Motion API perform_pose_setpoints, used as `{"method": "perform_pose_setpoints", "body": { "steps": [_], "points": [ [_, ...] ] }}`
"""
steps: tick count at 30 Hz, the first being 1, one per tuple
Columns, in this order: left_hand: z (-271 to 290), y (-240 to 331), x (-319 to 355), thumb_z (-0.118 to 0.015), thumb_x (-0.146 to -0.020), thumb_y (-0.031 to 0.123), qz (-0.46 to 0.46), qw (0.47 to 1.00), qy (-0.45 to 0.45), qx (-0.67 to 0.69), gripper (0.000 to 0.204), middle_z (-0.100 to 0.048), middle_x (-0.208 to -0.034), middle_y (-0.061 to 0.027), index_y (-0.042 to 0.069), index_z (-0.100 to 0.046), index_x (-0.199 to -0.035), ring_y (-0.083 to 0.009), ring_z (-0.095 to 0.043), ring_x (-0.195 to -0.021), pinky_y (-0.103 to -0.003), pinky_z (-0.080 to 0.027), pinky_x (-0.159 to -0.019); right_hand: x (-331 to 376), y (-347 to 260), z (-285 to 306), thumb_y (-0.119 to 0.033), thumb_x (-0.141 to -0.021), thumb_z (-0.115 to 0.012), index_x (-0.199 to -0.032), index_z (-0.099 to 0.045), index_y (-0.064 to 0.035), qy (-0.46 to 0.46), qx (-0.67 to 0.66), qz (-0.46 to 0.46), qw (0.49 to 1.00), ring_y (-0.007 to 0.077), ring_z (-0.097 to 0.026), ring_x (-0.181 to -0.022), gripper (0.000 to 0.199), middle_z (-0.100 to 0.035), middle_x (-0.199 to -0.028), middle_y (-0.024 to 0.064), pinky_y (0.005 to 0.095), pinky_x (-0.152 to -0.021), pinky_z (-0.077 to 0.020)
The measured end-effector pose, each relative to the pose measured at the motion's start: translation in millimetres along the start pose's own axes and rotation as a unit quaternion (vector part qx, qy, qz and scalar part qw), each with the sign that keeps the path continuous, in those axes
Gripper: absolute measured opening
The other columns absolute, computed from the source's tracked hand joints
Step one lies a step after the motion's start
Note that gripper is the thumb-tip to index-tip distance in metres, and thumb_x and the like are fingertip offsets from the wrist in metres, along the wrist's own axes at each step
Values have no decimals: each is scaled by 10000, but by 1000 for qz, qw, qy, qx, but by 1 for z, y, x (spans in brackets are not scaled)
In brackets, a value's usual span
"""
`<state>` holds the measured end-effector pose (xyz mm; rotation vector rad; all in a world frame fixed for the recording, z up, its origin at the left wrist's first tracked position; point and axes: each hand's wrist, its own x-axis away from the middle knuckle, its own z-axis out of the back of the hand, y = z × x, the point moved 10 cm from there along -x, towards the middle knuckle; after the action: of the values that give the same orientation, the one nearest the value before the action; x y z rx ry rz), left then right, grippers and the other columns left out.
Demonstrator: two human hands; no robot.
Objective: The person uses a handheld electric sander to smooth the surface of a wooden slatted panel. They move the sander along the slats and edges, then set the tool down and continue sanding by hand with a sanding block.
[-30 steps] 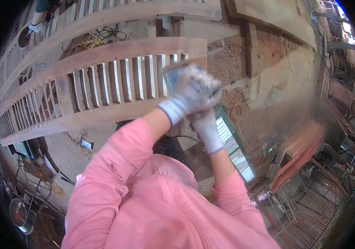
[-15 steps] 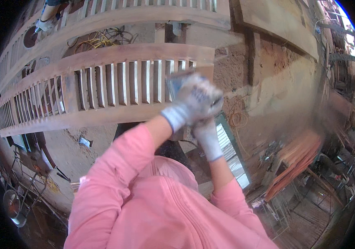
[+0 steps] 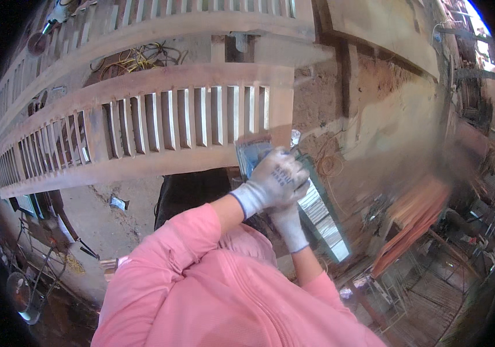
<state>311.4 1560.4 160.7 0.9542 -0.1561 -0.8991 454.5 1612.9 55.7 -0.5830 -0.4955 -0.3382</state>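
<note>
A long louvred wooden shutter panel [image 3: 172, 162] lies across in front of me, its slats running between two broad rails. At the right end of its near rail is a blue, flat-based sander [image 3: 250, 155], partly covered by my gloves. My left hand [image 3: 279, 178], in a white knit glove, is closed over the top of it. My right hand [image 3: 289, 222], gloved likewise, is closed beneath and behind the left. Most of its fingers are hidden by the left hand.
Beyond lies a second slatted panel [image 3: 189, 22], with a yellow cable tangle [image 3: 137, 59] between the two. Another person's gloved hand [image 3: 61, 11] holds a disc tool [image 3: 37, 43] at far left. Right of me are a green-edged shiny panel [image 3: 327, 222] and reddish boards [image 3: 412, 225].
Both my hands have moved toward me with the sander, from over the slats' right end to the near rail. The other person's hand at far left has moved up.
</note>
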Motion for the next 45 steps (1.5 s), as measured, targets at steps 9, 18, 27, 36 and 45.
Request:
{"method": "perform_pose_setpoints", "body": {
  "steps": [9, 18, 27, 36, 45],
  "points": [
    [50, -86, -91, -672, -904, 430, 22, 996, 4, -89, 268, -756, -858, -108, 181, -769, -927, -274, -738, -839, -433, -532, -862, -128, -72, 74, -157, -865, -824, -1394, -585, 21, 44, -229, -15, 972, 255, -651, -1190, 606, -685, -1328, 166, 401, -1031, -521],
    [41, -67, -66, -704, -871, 405, 5, 994, 31, -101, 214, -747, -807, -97, 201, -770, -870, -261, -722, -751, -406, -542, -783, -111, -19, 31, -229, -916, -735, -1305, -625, 17, 37, -151, -87, 984, 351, -713, -1060, 473, -728, -1152, 241, 441, -949, -556],
    [15, -8, 11, -731, -829, 382, -9, 999, 23, -39, 215, -688, -727, -56, 178, -747, -895, -250, -699, -740, -463, -529, -894, -4, 1, -23, -199, -963, -644, -1510, -436, -28, 21, 38, 16, 999, 406, -507, -1369, 610, -510, -1474, 244, 494, -1179, -376],
    [95, -134, -117, -579, -980, 461, 41, 984, 43, -168, 320, -788, -1022, -88, 199, -759, -956, -262, -755, -953, -424, -524, -872, -207, -94, 72, -247, -827, -886, -1321, -609, 37, 44, -195, 54, 978, 233, -719, -1057, 634, -754, -1128, 198, 388, -930, -571],
    [27, -38, -22, -706, -864, 395, 20, 997, -14, -77, 239, -732, -799, -100, 162, -761, -861, -278, -718, -784, -461, -533, -862, -55, -32, 11, -193, -986, -605, -1533, -428, -36, -1, -82, 13, 997, 400, -468, -1413, 596, -487, -1522, 254, 491, -1202, -366]
  ]
}}
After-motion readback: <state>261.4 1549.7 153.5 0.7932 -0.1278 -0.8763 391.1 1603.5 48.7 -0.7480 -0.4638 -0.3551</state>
